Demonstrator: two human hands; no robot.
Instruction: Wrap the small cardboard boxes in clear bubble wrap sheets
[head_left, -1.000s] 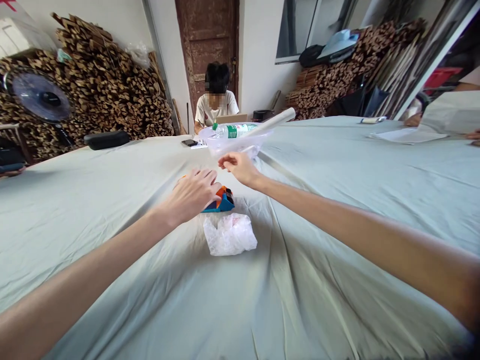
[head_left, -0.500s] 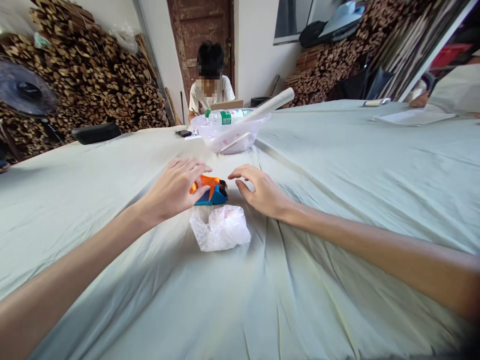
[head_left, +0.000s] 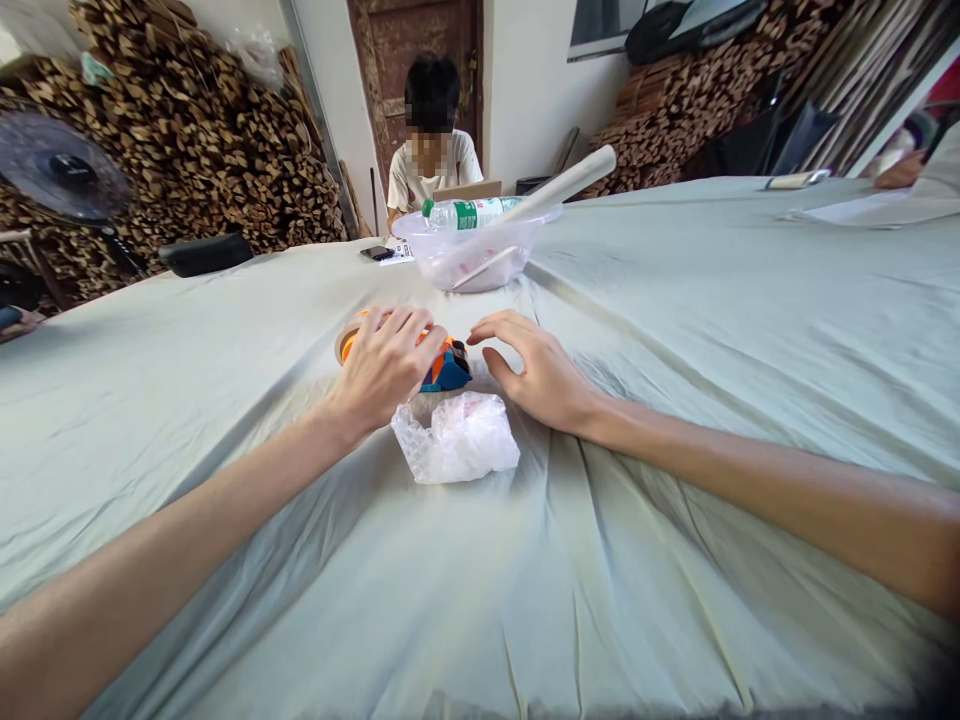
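An orange and blue tape dispenser (head_left: pixel 448 371) with a roll of tape (head_left: pixel 348 338) at its left end lies on the cloth. My left hand (head_left: pixel 391 362) is over its middle, fingers curled round it and hiding much of it. Just off the dispenser's right end is my right hand (head_left: pixel 534 372), its fingers loosely bent, thumb apart, with nothing in them. Nearer to me, a crumpled bundle of bubble wrap (head_left: pixel 459 440) sits in front of the dispenser; what it may contain cannot be made out.
Beyond my hands stands a clear plastic basin (head_left: pixel 480 262) holding a green-labelled bottle (head_left: pixel 469 213) and a long white roll (head_left: pixel 566 185). A phone (head_left: pixel 377 253) and a black case (head_left: pixel 206 254) lie farther back on the cloth-covered table (head_left: pixel 675 300). A person (head_left: pixel 433 150) sits opposite.
My left hand has moved onto the tape dispenser and closed round it. The tape roll now shows left of that hand. My right hand stays close to the dispenser's right end.
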